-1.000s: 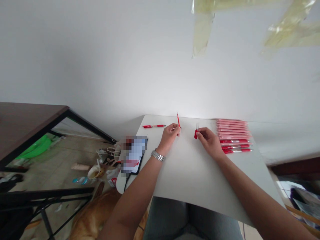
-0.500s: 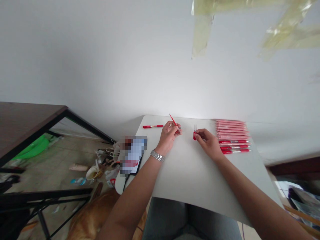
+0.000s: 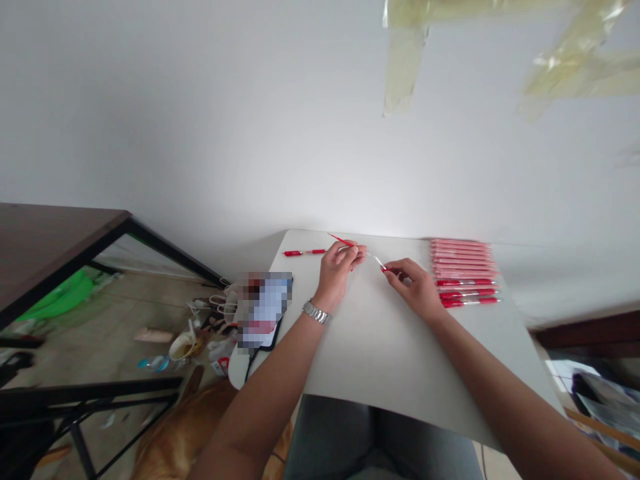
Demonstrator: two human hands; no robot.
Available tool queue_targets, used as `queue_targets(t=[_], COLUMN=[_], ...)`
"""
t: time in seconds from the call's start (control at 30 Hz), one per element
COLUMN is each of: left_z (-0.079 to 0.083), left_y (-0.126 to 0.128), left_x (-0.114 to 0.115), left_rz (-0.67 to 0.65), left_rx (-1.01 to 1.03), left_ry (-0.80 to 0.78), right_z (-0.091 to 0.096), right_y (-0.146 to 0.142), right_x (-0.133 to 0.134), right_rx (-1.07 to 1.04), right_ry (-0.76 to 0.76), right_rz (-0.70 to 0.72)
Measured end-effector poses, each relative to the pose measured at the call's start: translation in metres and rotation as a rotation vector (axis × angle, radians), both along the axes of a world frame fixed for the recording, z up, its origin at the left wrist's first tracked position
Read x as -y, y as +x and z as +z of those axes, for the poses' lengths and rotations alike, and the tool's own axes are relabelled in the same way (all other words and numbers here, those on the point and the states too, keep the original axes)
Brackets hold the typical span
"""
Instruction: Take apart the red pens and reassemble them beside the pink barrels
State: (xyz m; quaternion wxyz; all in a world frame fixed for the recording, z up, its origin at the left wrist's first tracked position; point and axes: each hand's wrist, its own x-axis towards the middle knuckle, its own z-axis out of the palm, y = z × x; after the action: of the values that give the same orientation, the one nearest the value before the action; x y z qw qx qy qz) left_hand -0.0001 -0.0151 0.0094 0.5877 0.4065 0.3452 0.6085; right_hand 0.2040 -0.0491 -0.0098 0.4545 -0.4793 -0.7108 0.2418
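Observation:
Above the white table (image 3: 375, 360), my left hand (image 3: 342, 264) pinches a slim red pen refill (image 3: 341, 239), which slants up to the left out of the fingers. My right hand (image 3: 411, 281) closes on a pen barrel (image 3: 379, 262) with a clear tube and a red part, mostly covered by the fingers. The clear tube is tilted toward my left hand; whether it touches the refill I cannot tell. Behind my left hand lies a red pen (image 3: 300, 253). Several red-and-clear pens (image 3: 470, 294) lie to the right of my right hand.
Several pale pink sticks (image 3: 461, 257) lie in a row behind those pens. A phone (image 3: 267, 310), blurred out, with a cable sits at the table's left edge. The wall (image 3: 300, 133) borders the back. A dark desk (image 3: 60, 233) stands left; a brown-furred animal (image 3: 185, 433) lies below.
The clear barrel has tipped from upright to leaning left, toward my left hand. The refill has swung to a flatter slant, and the hands' held pieces are closer together.

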Motion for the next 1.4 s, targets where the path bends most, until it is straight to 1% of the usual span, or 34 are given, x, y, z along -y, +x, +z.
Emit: queue_targets(t=[0.27, 0.47, 0.67, 0.8, 1.07, 1.4], left_z=[-0.001, 0.001, -0.001, -0.001, 0.002, -0.002], left_y=[0.0, 0.0, 0.001, 0.002, 0.001, 0.002], left_x=[0.003, 0.008, 0.008, 0.009, 0.011, 0.009], left_rz=[-0.028, -0.102, -0.167, -0.202, -0.204, -0.182], left_rx=[-0.066, -0.161, -0.228, -0.219, -0.154, -0.145], left_ry=[0.013, 0.069, 0.083, 0.078, 0.071, 0.062], right_z=[0.002, 0.002, 0.002, 0.001, 0.0, -0.004], right_y=[-0.001, -0.001, -0.001, -0.001, 0.001, 0.001], right_x=[0.001, 0.002, 0.001, 0.001, 0.0, -0.001], right_rx=[0.013, 0.017, 0.017, 0.008, 0.01, 0.0], right_ry=[0.002, 0.014, 0.023, 0.033, 0.026, 0.035], right_rz=[0.004, 0.006, 0.018, 0.023, 0.006, 0.028])
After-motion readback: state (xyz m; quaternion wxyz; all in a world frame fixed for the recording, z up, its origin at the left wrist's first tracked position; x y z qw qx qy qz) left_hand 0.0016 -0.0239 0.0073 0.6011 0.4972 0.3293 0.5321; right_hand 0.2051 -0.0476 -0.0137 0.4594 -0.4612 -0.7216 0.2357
